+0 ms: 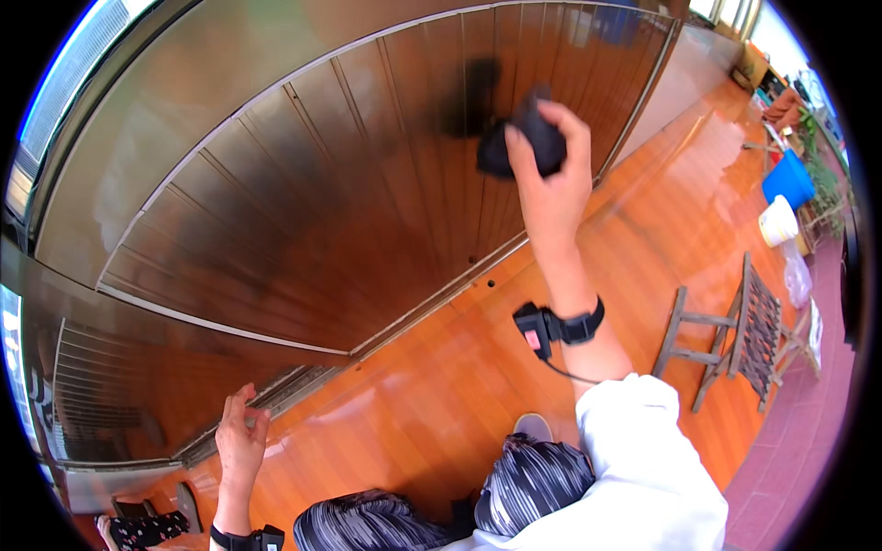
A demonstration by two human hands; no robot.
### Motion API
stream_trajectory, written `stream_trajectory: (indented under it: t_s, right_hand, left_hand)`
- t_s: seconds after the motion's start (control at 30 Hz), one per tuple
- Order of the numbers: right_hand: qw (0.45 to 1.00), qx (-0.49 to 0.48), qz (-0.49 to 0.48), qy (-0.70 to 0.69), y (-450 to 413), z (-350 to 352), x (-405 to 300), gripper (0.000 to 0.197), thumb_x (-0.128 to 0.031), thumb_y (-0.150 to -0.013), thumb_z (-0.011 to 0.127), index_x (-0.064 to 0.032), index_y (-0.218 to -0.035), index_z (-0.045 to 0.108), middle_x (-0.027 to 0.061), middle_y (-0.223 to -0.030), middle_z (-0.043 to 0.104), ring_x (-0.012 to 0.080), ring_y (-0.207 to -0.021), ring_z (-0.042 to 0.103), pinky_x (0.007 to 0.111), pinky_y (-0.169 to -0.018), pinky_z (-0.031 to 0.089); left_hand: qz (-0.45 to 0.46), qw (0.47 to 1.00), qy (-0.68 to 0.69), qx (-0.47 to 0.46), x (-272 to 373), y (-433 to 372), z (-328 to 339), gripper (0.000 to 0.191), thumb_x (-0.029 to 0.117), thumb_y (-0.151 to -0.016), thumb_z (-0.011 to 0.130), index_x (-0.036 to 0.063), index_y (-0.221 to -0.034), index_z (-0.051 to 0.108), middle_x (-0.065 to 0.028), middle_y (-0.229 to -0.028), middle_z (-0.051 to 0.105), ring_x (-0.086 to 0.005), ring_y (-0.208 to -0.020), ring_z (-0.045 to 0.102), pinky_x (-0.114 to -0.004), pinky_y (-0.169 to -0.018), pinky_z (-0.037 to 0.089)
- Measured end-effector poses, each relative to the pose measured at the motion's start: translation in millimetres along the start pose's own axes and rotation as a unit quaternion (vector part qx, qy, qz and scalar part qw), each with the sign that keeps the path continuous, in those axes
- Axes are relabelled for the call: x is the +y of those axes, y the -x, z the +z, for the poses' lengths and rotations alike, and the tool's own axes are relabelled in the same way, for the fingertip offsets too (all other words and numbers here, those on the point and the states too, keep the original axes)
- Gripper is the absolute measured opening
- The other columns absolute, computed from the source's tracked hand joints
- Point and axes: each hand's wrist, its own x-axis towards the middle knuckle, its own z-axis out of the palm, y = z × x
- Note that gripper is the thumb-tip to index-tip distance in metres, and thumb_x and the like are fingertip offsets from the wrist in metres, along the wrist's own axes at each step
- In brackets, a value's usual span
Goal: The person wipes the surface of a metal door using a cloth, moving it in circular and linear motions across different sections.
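Note:
My right hand (pixel 558 158) grips a dark, blurred bundle that looks like a crumpled black cloth (pixel 537 141). It is held up before a shiny, ribbed metal door panel (pixel 331 206), which mirrors it as a dark smudge. Whether the cloth touches the metal, I cannot tell. Low on the left, my left hand (pixel 241 434) is bare, its fingers loosely bent and the thumb apart. Behind that hand runs the metal sill (pixel 296 386) at the foot of the panels.
A folding stool (pixel 754 330) with a woven seat stands on the glossy orange floor (pixel 413 406) at right. Past it are a white bucket (pixel 778 220), a blue bucket (pixel 789 180) and plants (pixel 827 186). Another person's patterned trouser leg (pixel 148 529) shows at lower left.

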Motion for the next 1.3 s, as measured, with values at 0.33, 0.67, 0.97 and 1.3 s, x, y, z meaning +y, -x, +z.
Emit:
stream_trajectory:
  t_s: [0.33,0.67,0.97,1.3]
  right_hand:
    - [0.994,0.0,-0.078,0.075,-12.7,21.1,21.3,0.03,-0.006,-0.073,0.072,-0.0085,-0.098,0.056,0.0111,-0.105,0.056,0.0289,-0.092,0.058,0.035,-0.074,0.051]
    - [0.993,-0.038,-0.035,0.11,38.7,15.6,41.5,0.031,-0.002,-0.07,0.069,-0.0073,-0.096,0.052,0.0138,-0.107,0.054,0.0337,-0.089,0.059,0.037,-0.071,0.051]
    - [0.671,-0.635,0.321,0.209,209.7,-66.0,118.3,0.028,-0.012,-0.076,0.068,-0.0113,-0.102,0.058,0.0073,-0.102,0.063,0.0234,-0.093,0.063,0.032,-0.079,0.05]
    - [0.994,0.031,-0.078,-0.067,-42.2,20.8,-19.4,0.029,-0.017,-0.082,0.07,-0.004,-0.106,0.06,0.0103,-0.101,0.06,0.0225,-0.092,0.058,0.031,-0.083,0.045]
  left_hand:
    - [-0.027,0.999,0.035,-0.012,-17.9,3.2,22.9,0.04,0.002,-0.08,0.062,0.0027,-0.119,0.054,-0.0128,-0.106,0.06,-0.0213,-0.08,0.064,-0.03,-0.063,0.052]
    - [-0.044,0.998,0.036,-0.019,-22.9,5.5,31.7,0.041,0.002,-0.079,0.063,0.0028,-0.119,0.054,-0.0126,-0.106,0.06,-0.0228,-0.08,0.064,-0.031,-0.066,0.052]
    - [0.008,0.998,0.006,-0.054,5.6,7.0,-8.0,0.04,0.002,-0.078,0.065,0.0018,-0.116,0.056,-0.0118,-0.105,0.061,-0.0189,-0.08,0.065,-0.028,-0.063,0.052]
    - [0.003,0.999,0.024,-0.044,22.2,-2.8,-11.0,0.038,0.006,-0.079,0.066,0.0038,-0.115,0.056,-0.0108,-0.106,0.06,-0.0232,-0.083,0.064,-0.032,-0.066,0.053]
